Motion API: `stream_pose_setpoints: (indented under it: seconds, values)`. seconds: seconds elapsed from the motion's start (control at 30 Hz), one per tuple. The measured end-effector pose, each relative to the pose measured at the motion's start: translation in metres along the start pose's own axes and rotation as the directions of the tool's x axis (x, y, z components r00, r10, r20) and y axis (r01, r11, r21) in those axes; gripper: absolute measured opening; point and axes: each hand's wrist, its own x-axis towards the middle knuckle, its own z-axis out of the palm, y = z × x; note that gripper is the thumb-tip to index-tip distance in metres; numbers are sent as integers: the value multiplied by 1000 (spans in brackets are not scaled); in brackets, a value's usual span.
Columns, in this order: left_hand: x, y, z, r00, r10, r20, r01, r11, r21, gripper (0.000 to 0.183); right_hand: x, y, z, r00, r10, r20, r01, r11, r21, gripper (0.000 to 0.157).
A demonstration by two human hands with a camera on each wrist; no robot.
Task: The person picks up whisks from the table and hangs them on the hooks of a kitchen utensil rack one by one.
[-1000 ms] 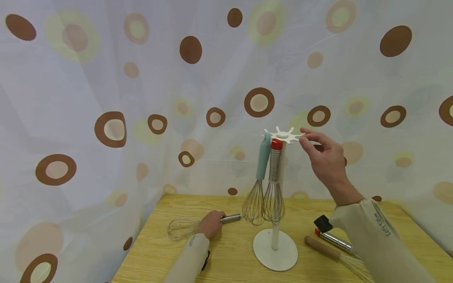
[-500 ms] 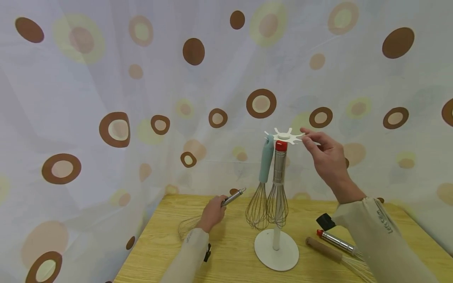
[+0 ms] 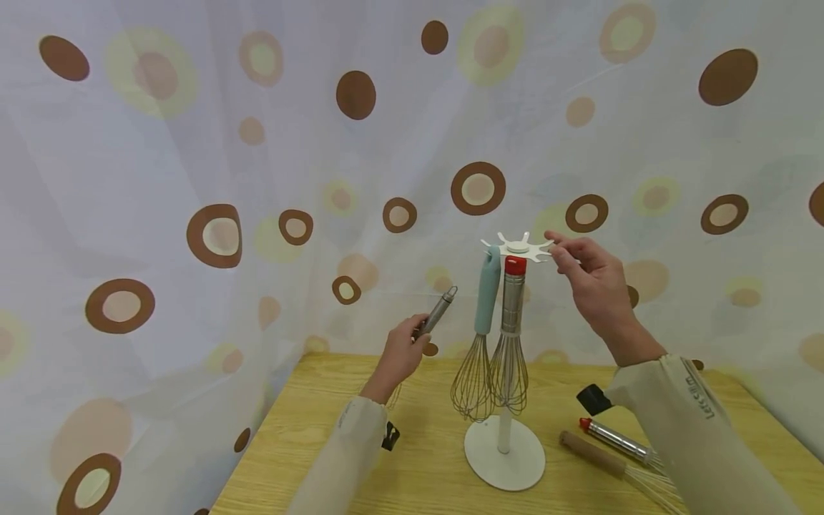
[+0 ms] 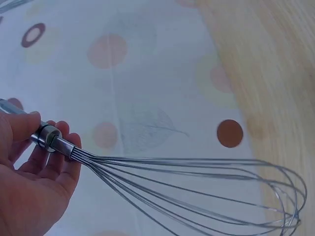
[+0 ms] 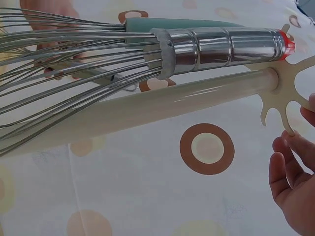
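Head view: L hand (image 3: 400, 354) grips the steel whisk (image 3: 440, 312) by its handle, raised above the table (image 3: 290, 447), handle end up, wires down, left of the white stand (image 3: 504, 461) and apart from it. R hand (image 3: 594, 285) pinches the stand's spoked top (image 3: 518, 247) at its right edge. Teal whisk (image 3: 487, 300) and red-tipped whisk (image 3: 512, 304) hang together on the near-left side, so weight prob. sits unevenly; a knock or a pull from the R hand could tip the stand or swing them. Red-ended whisk (image 3: 614, 438) and brown-handled whisk (image 3: 592, 454) lie under the R forearm; a dropped sleeve might drag them. Writing: R sleeve (image 3: 692, 422) reads approx. "Letsslim", hard to be sure at that angle; L sleeve (image 3: 347, 436) lettering too small to read.

L wrist view: thumb on one side, fingers on the other, near the collar where handle meets wires. Grip's low on the handle, so the whisk could twist if the handle end catches. No legible brand.

R wrist view: fingertips at a spoke's outer end, light hold; pressing there might turn or tilt the top. No label visible on the metal handle.
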Motion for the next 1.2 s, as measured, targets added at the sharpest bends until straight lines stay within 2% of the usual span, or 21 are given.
stream_pose_setpoints:
  seconds: [0.2,0.37,0.53,0.67,0.93,1.2]
  values:
    - [11,32,-5,1000,18,-1,-17,989,-145,39,0,1,1,1000,5,5,-5,1000,0,27]
    - [17,50,-8,999,3,-50,-15,970,-244,38,1,2,0,1000,1,9,-1,1000,8,26]
    - [23,62,-9,991,30,-132,-63,965,-253,38,1,3,0,1000,2,16,-2,1000,17,24]
    - [27,71,-10,986,50,-161,-91,961,-259,36,1,3,0,1000,3,22,-3,1000,18,23]
    - [33,84,-7,987,44,-154,-85,959,-271,35,1,3,-1,1000,0,29,0,1000,21,23]
    - [32,89,-3,987,58,-148,-96,959,-266,34,2,3,-1,1000,1,29,-2,1000,7,23]
